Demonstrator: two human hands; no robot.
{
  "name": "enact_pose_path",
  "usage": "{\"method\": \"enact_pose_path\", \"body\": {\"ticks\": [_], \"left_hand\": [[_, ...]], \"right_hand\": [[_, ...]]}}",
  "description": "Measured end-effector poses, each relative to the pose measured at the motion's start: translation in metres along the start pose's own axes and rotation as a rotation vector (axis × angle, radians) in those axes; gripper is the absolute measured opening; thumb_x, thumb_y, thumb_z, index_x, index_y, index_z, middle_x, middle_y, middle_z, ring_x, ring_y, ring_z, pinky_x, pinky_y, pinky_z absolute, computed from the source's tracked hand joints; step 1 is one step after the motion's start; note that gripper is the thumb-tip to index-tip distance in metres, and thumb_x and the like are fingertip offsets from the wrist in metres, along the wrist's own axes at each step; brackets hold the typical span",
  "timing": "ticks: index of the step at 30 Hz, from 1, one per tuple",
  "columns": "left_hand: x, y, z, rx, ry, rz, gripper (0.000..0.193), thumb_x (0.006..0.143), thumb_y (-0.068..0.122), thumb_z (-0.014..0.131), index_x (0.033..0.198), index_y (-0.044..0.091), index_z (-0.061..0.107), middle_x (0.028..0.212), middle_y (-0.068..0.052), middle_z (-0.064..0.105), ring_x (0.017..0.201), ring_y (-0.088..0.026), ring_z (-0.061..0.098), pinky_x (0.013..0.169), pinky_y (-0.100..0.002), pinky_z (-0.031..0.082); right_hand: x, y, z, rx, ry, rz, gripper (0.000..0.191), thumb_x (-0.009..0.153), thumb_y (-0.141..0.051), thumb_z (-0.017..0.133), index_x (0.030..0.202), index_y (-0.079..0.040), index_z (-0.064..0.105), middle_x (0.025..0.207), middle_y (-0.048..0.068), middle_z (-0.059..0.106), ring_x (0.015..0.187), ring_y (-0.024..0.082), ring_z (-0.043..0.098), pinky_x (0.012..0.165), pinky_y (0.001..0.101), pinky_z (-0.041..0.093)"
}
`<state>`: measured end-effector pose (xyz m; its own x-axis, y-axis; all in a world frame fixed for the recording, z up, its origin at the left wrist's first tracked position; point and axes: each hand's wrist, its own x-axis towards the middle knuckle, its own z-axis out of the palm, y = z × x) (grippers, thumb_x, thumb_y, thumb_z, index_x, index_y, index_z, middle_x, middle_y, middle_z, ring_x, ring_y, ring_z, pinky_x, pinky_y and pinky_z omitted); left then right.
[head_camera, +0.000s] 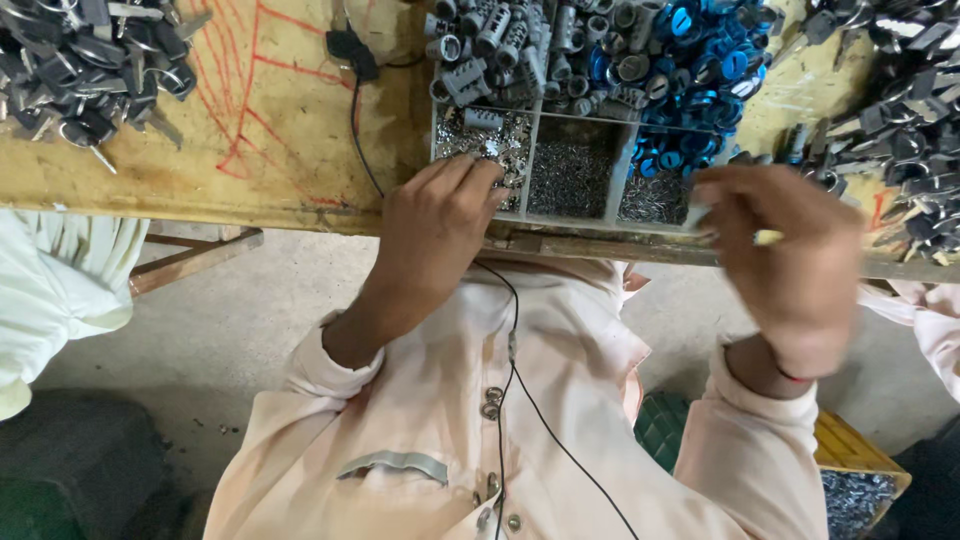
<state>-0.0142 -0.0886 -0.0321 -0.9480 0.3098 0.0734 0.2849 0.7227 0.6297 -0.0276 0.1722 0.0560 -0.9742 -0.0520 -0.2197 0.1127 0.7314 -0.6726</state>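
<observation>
The left hand (440, 215) reaches palm-down into the tray (528, 150) at the table (270, 130) edge, its grip narrow, fingertips among small silver bits (495, 140). The right hand (790, 250), blurred, hovers beside the tray; whether its grip holds anything cannot be told.

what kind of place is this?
Likely a small assembly workshop for locks or keys: a worn wooden bench, a divided parts tray of tiny metal bits, heaps of grey cylinders and blue caps. The left hand reaches into the tray.
</observation>
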Motion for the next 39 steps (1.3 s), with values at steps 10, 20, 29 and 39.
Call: {"method": "enact_pose_path", "body": {"ticks": [10,20,29,39], "left_hand": [[-0.002,-0.007,0.011,0.149,-0.074,0.053,0.011,0.100,0.014,0.064,0.097,0.006,0.057,0.092,-0.010,0.063,0.089,-0.027,0.068,0.068,-0.040,0.056],[-0.008,-0.013,0.008,-0.246,0.051,-0.010,0.025,0.089,-0.001,0.071,0.098,0.002,0.048,0.086,-0.013,0.057,0.082,-0.031,0.066,0.074,-0.043,0.054],[-0.016,-0.002,0.008,-0.925,0.039,-0.272,0.014,0.105,0.002,0.066,0.119,0.002,0.068,0.100,-0.006,0.075,0.084,-0.010,0.074,0.070,-0.026,0.062],[-0.007,0.026,0.035,-1.017,0.099,-0.156,0.016,0.105,0.006,0.068,0.119,-0.001,0.068,0.104,-0.009,0.077,0.094,-0.012,0.078,0.083,-0.026,0.066]], "right_hand": [[0.022,0.027,0.072,-0.496,-0.220,-0.474,0.012,0.094,-0.021,0.072,0.096,-0.009,0.068,0.089,0.010,0.059,0.077,0.030,0.066,0.059,0.0442,0.048],[0.016,0.024,0.072,-0.201,-0.096,-0.354,0.010,0.101,-0.012,0.072,0.108,-0.007,0.069,0.096,0.010,0.063,0.075,0.031,0.064,0.062,0.0420,0.048],[0.009,0.037,0.076,0.456,-0.134,-0.141,0.003,0.109,-0.004,0.059,0.110,-0.001,0.059,0.096,0.005,0.057,0.068,0.007,0.054,0.060,0.0234,0.042],[-0.014,0.042,0.094,0.914,-0.141,-0.129,0.008,0.117,-0.010,0.049,0.121,-0.003,0.048,0.121,0.009,0.051,0.083,0.007,0.054,0.065,0.0210,0.048]]}}
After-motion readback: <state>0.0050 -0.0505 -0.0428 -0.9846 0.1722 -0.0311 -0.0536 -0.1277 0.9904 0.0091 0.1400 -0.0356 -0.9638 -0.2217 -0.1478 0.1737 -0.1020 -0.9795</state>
